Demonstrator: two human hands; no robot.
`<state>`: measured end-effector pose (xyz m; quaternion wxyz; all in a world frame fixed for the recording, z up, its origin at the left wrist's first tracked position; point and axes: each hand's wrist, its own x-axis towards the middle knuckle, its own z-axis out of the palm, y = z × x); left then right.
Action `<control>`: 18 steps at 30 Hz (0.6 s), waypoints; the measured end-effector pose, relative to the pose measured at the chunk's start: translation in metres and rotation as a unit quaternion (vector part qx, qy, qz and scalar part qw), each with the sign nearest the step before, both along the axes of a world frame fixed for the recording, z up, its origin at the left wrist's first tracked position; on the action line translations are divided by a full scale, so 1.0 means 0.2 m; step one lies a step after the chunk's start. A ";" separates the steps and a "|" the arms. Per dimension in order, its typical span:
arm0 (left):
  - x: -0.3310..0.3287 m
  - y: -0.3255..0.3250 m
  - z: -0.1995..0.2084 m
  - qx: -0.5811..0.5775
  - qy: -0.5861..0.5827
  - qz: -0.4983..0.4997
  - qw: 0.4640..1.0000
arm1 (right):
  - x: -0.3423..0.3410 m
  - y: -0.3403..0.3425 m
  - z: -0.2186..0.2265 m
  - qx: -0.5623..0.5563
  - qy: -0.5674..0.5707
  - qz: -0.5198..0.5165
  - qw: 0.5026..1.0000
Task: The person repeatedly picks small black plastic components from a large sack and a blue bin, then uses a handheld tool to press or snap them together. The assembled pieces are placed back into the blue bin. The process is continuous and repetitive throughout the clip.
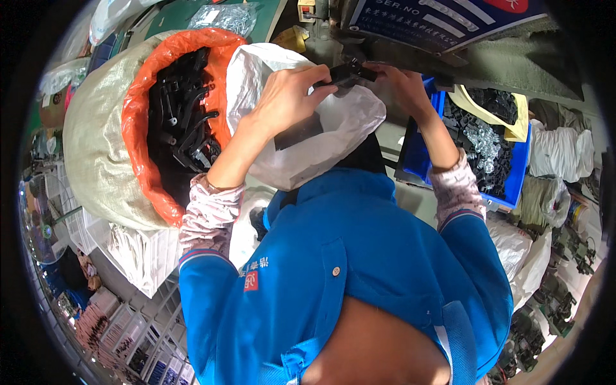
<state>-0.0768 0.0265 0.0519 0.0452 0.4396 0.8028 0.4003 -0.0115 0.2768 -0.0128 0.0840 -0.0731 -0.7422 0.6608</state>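
My left hand (290,96) is closed, thumb and fingers pinching one end of a black bracket-like part (351,70). My right hand (403,88) grips near the part's other end, its fingertips partly in shadow. The part is held above the rim of an open white plastic bag (301,160), beneath a machine. Something dark shows inside this bag. Left of it stands a woven sack (96,135) with a folded-over orange liner (135,128), holding several long black parts (183,122).
On the right, a blue bin (523,173) holds small black pieces, shiny small metal pieces (484,144) and a pale yellow container (518,122). A machine with a blue plate (410,25) overhangs the far side. White crates (151,256) stand at the left, white bags (564,154) far right.
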 end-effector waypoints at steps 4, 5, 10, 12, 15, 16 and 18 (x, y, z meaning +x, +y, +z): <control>-0.02 0.00 0.00 -0.003 0.005 -0.010 1.000 | -0.23 0.21 -0.42 0.551 -0.035 0.038 0.833; -0.02 0.00 -0.01 0.004 0.013 -0.008 1.000 | -0.26 0.19 -0.45 0.581 -0.038 0.048 0.812; -0.01 -0.02 -0.03 0.023 0.029 0.008 0.999 | -0.31 0.18 -0.50 0.609 -0.032 0.079 0.789; 0.00 -0.01 -0.03 0.013 0.025 0.008 1.000 | -0.28 0.20 -0.51 0.611 -0.037 0.089 0.786; -0.02 -0.01 -0.07 0.003 0.028 0.000 1.000 | -0.27 0.27 -0.53 0.604 -0.036 0.091 0.791; -0.01 -0.02 -0.05 -0.002 0.026 0.004 1.000 | -0.28 0.31 -0.59 0.598 -0.025 0.085 0.797; 0.03 0.00 -0.01 0.023 0.027 0.004 0.999 | -0.31 0.48 -0.82 0.590 0.014 0.073 0.804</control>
